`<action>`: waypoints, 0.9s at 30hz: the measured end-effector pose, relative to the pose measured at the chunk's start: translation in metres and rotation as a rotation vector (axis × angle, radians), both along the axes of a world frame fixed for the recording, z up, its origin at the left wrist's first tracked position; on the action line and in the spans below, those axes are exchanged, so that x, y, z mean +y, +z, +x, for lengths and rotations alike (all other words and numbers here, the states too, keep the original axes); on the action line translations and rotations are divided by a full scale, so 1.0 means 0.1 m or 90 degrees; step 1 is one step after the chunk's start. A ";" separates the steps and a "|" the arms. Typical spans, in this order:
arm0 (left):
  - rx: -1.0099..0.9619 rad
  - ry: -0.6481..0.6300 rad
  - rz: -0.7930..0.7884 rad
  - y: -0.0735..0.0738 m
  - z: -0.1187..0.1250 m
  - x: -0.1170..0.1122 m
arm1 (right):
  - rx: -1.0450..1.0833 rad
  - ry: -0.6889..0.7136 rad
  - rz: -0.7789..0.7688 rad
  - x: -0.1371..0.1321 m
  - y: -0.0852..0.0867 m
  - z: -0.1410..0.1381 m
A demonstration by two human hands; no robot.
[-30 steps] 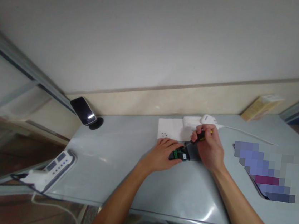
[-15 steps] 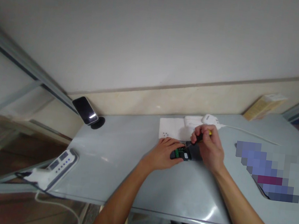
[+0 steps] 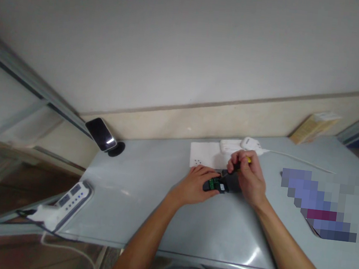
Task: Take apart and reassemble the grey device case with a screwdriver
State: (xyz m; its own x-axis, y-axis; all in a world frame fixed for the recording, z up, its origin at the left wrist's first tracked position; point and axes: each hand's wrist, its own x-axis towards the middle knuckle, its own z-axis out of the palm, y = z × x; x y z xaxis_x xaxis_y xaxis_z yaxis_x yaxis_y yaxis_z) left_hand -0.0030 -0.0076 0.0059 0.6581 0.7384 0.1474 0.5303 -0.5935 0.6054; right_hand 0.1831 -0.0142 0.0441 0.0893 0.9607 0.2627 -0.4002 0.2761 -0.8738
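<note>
My left hand [image 3: 198, 185] grips a small black electronic device [image 3: 221, 188] on the grey table, its fingers along the far side and its thumb along the near side. A green circuit board [image 3: 213, 184] shows inside the opened device. In my right hand [image 3: 251, 177] is a screwdriver [image 3: 236, 167] with a black and yellow handle, tilted so its tip meets the device near my left fingertips. A dark flat part [image 3: 233, 184] lies under my right hand, partly hidden by it. Just behind, several tiny dark screws rest on a white sheet [image 3: 208, 150].
White adapters [image 3: 251, 143] with a cable stand by the wall. A phone on a stand [image 3: 101, 135] is at the back left, a white power strip [image 3: 72, 202] at the left edge. A yellowish box [image 3: 313, 128] leans at the back right; a blurred-out object [image 3: 317, 206] lies right.
The view has shifted very slightly. Both hands keep their places on the device, and the screwdriver stays against it with little visible movement.
</note>
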 end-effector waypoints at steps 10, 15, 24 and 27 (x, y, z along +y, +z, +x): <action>-0.016 0.014 0.000 -0.02 0.04 -0.01 | -0.109 0.005 0.049 0.07 0.04 0.15; -0.018 0.012 -0.004 -0.02 0.05 -0.01 | 0.014 0.173 -0.084 0.03 0.08 0.15; -0.019 0.007 0.018 -0.04 0.05 -0.01 | 0.078 0.103 -0.081 0.03 0.08 0.06; -0.015 0.006 0.020 -0.04 0.05 -0.01 | 0.047 0.096 -0.078 0.03 0.09 0.08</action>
